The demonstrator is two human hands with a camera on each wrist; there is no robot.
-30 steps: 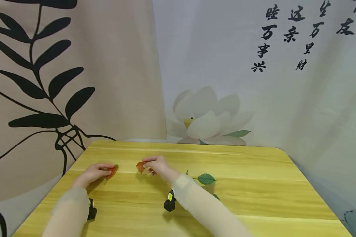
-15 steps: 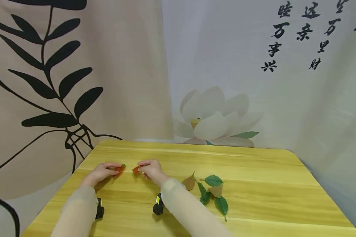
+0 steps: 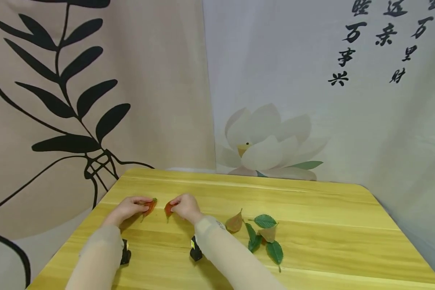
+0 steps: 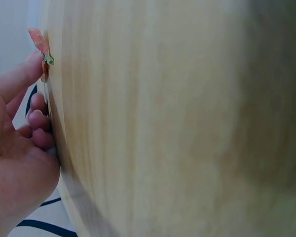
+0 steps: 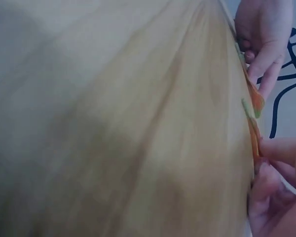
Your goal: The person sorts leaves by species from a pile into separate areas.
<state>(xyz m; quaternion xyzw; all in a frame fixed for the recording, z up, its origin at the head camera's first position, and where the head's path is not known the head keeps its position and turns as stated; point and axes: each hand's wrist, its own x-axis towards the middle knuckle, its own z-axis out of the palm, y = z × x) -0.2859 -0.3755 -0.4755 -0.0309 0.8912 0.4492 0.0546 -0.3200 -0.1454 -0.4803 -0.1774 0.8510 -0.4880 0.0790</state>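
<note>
On the bench's (image 3: pixel 348 225) left part, the person's left grip (image 3: pixel 128 208) is narrow, pinching a reddish leaf (image 3: pixel 151 206). To its right, near but apart, a second reddish leaf (image 3: pixel 168 210) is pinched by the right grip (image 3: pixel 186 207). Farther right, a brown leaf (image 3: pixel 234 223) lies beside several green leaves (image 3: pixel 275 252), with another brown leaf (image 3: pixel 269 234) among them.

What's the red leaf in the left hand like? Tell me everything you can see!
The leaf is mostly orange-red, with a green bit at its far end and a thin, stem-like tail pointing back toward the person. It looks thin and a little bent. The left hand's grip pinches it and hides some of it. It is at the far left part of the wooden table, though whether it touches the wood is hard to tell.
</note>
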